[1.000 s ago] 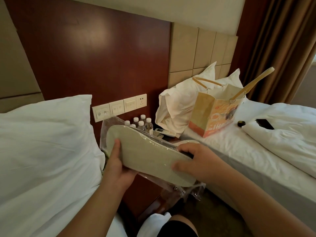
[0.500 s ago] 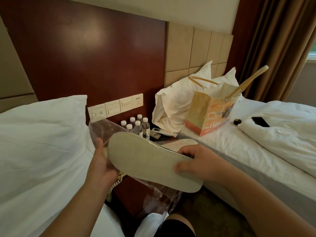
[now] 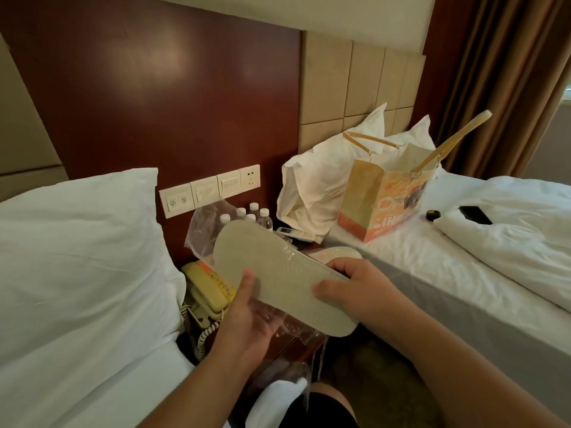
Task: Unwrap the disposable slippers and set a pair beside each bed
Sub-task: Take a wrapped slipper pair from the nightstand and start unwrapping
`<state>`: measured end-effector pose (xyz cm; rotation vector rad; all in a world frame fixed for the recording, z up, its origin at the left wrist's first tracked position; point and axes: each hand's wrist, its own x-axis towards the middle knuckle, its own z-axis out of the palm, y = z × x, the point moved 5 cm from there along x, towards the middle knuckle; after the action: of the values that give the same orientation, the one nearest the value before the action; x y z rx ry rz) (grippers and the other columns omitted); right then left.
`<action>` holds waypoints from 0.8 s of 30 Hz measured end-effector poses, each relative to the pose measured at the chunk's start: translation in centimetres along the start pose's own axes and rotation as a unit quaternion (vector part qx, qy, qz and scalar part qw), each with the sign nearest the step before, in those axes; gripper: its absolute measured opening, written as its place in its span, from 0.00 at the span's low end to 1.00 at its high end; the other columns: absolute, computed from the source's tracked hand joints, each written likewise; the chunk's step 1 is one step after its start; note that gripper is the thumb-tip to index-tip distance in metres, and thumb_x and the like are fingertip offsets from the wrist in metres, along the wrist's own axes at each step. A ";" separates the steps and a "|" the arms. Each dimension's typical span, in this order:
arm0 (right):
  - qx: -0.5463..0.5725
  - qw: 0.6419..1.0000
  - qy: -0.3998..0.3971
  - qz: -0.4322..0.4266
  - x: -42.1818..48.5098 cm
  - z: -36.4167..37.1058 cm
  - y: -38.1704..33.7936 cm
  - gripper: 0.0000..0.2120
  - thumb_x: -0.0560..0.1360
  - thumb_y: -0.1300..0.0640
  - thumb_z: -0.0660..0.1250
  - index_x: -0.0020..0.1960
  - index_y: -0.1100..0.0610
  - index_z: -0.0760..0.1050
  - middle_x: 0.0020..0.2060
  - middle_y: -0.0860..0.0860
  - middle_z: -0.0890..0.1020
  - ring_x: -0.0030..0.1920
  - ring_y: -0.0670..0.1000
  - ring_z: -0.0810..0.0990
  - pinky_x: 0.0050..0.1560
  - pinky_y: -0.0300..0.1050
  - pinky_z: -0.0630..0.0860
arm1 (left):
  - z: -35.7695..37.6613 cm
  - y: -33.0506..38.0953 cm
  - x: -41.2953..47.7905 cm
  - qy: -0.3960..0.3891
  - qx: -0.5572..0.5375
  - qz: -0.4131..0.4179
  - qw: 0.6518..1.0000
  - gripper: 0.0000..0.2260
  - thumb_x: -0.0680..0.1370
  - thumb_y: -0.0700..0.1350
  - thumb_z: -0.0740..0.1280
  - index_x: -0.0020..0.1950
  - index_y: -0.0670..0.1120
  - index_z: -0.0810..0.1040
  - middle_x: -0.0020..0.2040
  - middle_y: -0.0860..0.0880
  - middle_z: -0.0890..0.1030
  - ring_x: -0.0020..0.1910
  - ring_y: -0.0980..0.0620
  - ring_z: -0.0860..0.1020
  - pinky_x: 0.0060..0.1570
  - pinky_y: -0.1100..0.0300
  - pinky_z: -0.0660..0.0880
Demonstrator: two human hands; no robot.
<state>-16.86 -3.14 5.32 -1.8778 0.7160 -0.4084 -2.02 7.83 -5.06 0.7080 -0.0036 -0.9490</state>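
Freeing the slippers from their wrapper, between left bed and right bed.
My left grip pinches the sole's near edge, thumb on top, loose plastic under the palm. My right grip clasps the heel end, so I judge the pair can slide clear. Beyond stand a telephone and water bottles.

Rear wall: glossy dark red-brown wood panel, soft glare high on it; pale plaster wall above. Beige padded headboard panels stand behind the right bed. A row of white switch plates with one socket sits low on the wood. The left bed and right bed carry white linen, with a dark wooden nightstand between them. Brown curtain at right; daylight at the window edge. Floor dark and dim
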 end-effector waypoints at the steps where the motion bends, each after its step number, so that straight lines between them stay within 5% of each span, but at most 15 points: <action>1: -0.008 1.000 -0.005 0.003 0.0 0.0 0.3 0.03 0.67 0.52 0.74 0.41 0.46 0.82 0.37 0.45 0.86 0.35 0.47 0.86 0.31 0.42 0.81 | 0.3 0.2 0.3 0.010 0.004 0.010 1.000 0.25 0.67 0.52 0.76 0.60 0.45 0.77 0.54 0.40 0.85 0.51 0.41 0.84 0.47 0.42 0.81; 8: -0.029 0.999 -0.022 0.024 0.1 -0.7 1.5 0.07 0.67 0.50 0.75 0.45 0.48 0.82 0.38 0.45 0.86 0.37 0.47 0.86 0.36 0.46 0.84 | 0.2 2.1 1.9 0.069 0.058 0.038 0.995 0.30 0.63 0.50 0.79 0.62 0.45 0.76 0.51 0.42 0.86 0.48 0.44 0.85 0.39 0.50 0.81; 13: -0.037 0.998 -0.037 0.028 0.2 -1.0 2.2 0.08 0.67 0.49 0.75 0.46 0.46 0.82 0.38 0.43 0.86 0.37 0.45 0.86 0.34 0.40 0.81 | 0.0 2.5 2.8 0.086 0.073 0.041 0.993 0.29 0.64 0.50 0.80 0.62 0.46 0.76 0.53 0.42 0.86 0.49 0.43 0.85 0.42 0.47 0.82; 19: -0.054 0.996 -0.046 0.051 0.2 -1.8 3.3 0.09 0.68 0.48 0.76 0.47 0.47 0.82 0.41 0.45 0.87 0.39 0.46 0.86 0.42 0.48 0.84 | -0.7 2.3 4.1 0.121 0.044 0.026 0.991 0.24 0.65 0.47 0.80 0.58 0.47 0.78 0.49 0.43 0.87 0.47 0.43 0.85 0.42 0.44 0.82; 24: -0.070 0.994 -0.061 0.059 0.2 -3.3 3.7 0.07 0.70 0.50 0.75 0.47 0.46 0.82 0.38 0.41 0.86 0.37 0.42 0.85 0.31 0.33 0.77 | -1.2 1.6 5.0 0.128 0.002 0.009 0.992 0.19 0.69 0.46 0.77 0.58 0.47 0.79 0.54 0.42 0.84 0.53 0.40 0.82 0.52 0.37 0.79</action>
<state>-19.71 -6.65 3.29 -1.9615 0.7840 -0.1700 2.54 5.39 -6.63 0.8280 0.2127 -0.8356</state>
